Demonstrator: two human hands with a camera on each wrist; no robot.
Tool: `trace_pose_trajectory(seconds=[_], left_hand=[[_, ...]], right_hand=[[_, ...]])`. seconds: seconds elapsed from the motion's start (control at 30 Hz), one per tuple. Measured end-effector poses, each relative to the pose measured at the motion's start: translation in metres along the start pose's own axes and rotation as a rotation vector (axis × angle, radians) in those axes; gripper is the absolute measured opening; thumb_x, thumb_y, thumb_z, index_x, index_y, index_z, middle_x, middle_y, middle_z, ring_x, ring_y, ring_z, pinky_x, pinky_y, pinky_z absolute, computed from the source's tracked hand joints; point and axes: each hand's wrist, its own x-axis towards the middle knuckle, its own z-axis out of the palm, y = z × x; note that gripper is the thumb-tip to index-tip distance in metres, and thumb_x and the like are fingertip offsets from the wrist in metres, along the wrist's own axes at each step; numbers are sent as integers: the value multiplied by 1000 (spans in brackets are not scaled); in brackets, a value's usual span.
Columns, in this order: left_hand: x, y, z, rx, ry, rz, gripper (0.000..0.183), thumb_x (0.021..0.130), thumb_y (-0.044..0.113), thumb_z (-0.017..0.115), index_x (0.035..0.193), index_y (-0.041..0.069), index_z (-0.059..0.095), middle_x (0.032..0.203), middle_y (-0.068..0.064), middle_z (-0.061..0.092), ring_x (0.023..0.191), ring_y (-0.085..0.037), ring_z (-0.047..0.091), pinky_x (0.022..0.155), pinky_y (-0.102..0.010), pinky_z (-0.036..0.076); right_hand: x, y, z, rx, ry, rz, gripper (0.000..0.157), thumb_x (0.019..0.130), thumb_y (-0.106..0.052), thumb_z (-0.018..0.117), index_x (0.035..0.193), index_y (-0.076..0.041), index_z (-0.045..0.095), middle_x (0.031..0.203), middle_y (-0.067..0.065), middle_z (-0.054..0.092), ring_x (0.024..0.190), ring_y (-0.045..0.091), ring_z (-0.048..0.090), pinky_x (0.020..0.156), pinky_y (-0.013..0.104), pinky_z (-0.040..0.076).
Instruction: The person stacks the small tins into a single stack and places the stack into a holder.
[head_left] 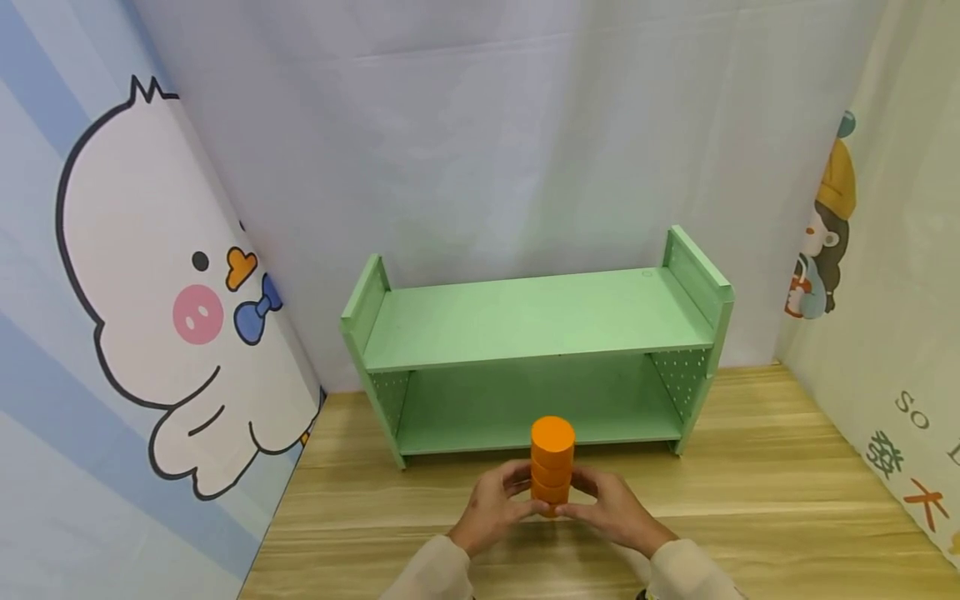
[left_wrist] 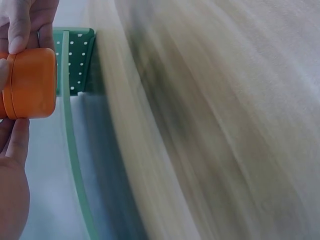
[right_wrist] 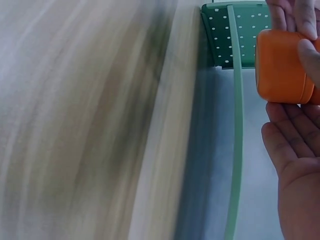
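A stack of orange round pieces (head_left: 552,454), like small lidded tubs set one on another, stands upright between the hands in front of the shelf. The left hand (head_left: 491,504) grips its left side low down, fingers behind and thumb at the front. Opposite it, the right hand (head_left: 615,504) holds the right side the same way, both thumbs close together near the base. In the left wrist view, the bottom orange piece (left_wrist: 35,82) shows smooth sides and a seam, with a gap between it and the tabletop. The right wrist view shows that piece (right_wrist: 281,67) between fingers and thumbs.
A light green two-tier shelf (head_left: 540,321) with perforated side panels stands on the wood-grain table (head_left: 750,500), just beyond the hands. Behind it hangs a pale cloth (head_left: 525,150). Printed cloths with cartoon figures border the left and right.
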Motion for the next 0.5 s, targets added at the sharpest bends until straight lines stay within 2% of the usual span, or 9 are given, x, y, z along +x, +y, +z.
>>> trace_pose_trajectory(seconds=[0.1,0.3,0.5], left_hand=[[1,3,-2,1,1,4,51,84,3,80,132,2,60,131,-12,63,120,-26,61,102,-31,52],[4,10,-6,15,-13,64,50,85,5,79,132,2,61,130,-12,64,119,-26,62,101,-29,52],[8,17,-12,26,-19,80,50,85,5,79,132,3,61,130,-12,64,118,-25,63,100,-31,53]], right_hand=[[2,-4,-2,-15,1,7,56,88,-24,79,132,5,58,129,22,63,120,41,59,103,58,47],[5,-14,-8,-7,-6,31,57,89,-26,79,133,3,58,131,20,61,122,40,57,105,58,45],[10,-24,-14,3,-21,-11,56,89,-23,78,135,1,58,132,17,62,122,36,59,105,53,47]])
